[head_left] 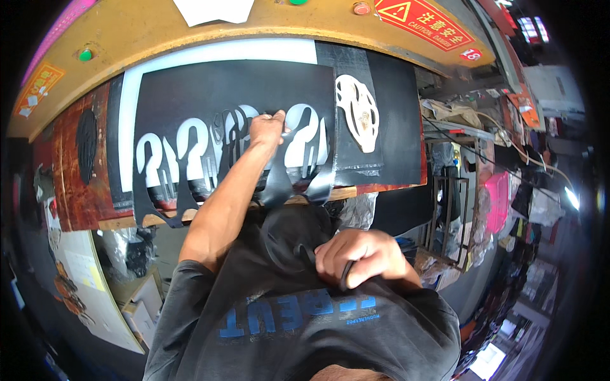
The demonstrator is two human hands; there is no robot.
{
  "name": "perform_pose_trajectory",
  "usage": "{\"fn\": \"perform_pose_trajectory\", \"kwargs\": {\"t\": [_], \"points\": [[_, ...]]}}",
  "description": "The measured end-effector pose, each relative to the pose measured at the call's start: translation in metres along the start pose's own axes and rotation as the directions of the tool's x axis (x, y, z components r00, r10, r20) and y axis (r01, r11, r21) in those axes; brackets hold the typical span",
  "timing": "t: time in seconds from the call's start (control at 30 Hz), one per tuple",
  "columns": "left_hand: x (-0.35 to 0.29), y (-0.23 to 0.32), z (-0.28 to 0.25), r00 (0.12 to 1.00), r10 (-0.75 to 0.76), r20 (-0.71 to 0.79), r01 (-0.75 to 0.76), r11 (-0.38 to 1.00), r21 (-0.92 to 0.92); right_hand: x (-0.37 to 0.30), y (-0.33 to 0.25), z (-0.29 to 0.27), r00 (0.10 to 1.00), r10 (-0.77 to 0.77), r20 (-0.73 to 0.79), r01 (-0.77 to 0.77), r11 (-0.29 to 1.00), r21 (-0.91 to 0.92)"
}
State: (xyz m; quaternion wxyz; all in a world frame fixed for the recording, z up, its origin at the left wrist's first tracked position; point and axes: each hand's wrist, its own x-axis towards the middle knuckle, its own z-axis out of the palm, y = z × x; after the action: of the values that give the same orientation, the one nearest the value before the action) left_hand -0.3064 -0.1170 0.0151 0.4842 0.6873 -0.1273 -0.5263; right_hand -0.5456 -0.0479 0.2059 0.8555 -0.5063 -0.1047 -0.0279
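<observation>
A black sheet (235, 79) with a row of curved cut-outs lies on a white board (130, 95). My left hand (268, 128) reaches over its middle with fingers curled and pressed together at the cut-outs. What they pinch is hidden. Beside that hand, a slotted black cut piece (223, 126) sits within one opening. Close to my chest, my right hand (361, 257) is closed around a thin black piece, whose curved edge shows by the thumb. To the right of the sheet rests a cream, sole-shaped form (358, 114) with slots through it.
A yellow machine beam (267, 28) with green and red buttons spans the far side. On the reddish worktop (67, 171) at left lies a dark oval piece (86, 146). Metal racks (454, 216) and a pink bin (497, 200) stand at right. Clear plastic (359, 209) hangs below the front edge.
</observation>
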Motion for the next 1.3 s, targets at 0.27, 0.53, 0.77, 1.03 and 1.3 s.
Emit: {"fn": "perform_pose_trajectory", "kwargs": {"t": [0.27, 0.53, 0.77, 1.03, 1.3], "points": [[-0.027, 0.007, -0.047, 0.915, -0.085, 0.394, 0.126, 0.989, -0.077, 0.074, -0.022, 0.033, 0.54, -0.247, -0.805, -0.417, 0.752, -0.511], [-0.067, 0.001, -0.201, 0.644, 0.072, 0.762, 0.491, 0.724, -0.484, 0.187, -0.02, -0.054, 0.459, -0.221, -0.86, -0.077, 0.955, -0.286], [-0.104, -0.026, -0.335, 0.958, 0.258, 0.122, -0.122, 0.757, -0.642, 0.353, 0.016, -0.088, 0.858, 0.053, -0.511, -0.134, 0.983, -0.123], [-0.054, 0.075, -0.533, 0.948, 0.291, -0.132, -0.266, 0.489, -0.831, 0.574, 0.046, -0.083, 0.906, -0.098, -0.411, -0.081, 0.914, -0.398], [0.004, 0.075, -0.668, 0.871, 0.176, -0.459, -0.405, 0.786, -0.467, 0.657, 0.251, -0.095, 0.943, -0.325, 0.065, 0.091, 0.066, -0.994]]}}
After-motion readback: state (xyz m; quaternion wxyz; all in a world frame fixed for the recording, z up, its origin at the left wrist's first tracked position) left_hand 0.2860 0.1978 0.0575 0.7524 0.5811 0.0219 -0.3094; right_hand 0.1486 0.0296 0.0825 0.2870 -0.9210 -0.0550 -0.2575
